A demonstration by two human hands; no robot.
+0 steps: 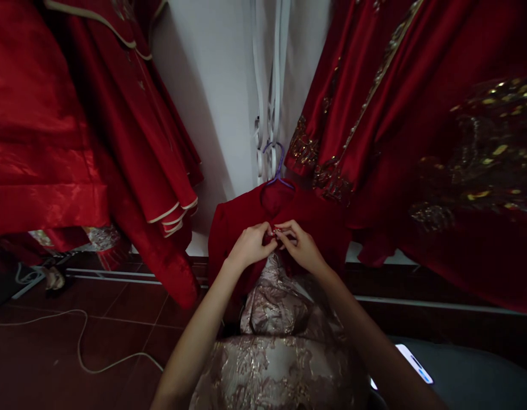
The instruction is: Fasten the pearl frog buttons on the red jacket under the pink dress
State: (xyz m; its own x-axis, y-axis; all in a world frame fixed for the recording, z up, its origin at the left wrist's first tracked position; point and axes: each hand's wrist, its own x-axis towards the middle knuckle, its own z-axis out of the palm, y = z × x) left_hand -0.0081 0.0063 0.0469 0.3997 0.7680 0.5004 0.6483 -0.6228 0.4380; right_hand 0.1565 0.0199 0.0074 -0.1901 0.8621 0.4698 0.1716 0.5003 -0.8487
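Note:
A dark red jacket (235,219) hangs in front of me on a purple hanger (279,171). Both hands meet at the middle of its front, just below the neckline. My left hand (251,244) is closed, thumb and forefinger pinching the jacket's front edge. Close against it, my right hand (301,245) pinches the same spot with its fingers bent. A tiny shiny piece shows between the fingertips; it looks like a button or fastener, but is too small to be sure. Pale pink-and-gold brocade fabric (284,307) bulges up under my wrists, between my forearms.
Red garments with cream piping (161,171) hang on the left, and red satin garments with gold beading (353,125) on the right. A white metal rack (278,68) stands against the wall. A pale cable (82,336) crosses the tiled floor. A lit phone (412,364) lies at lower right.

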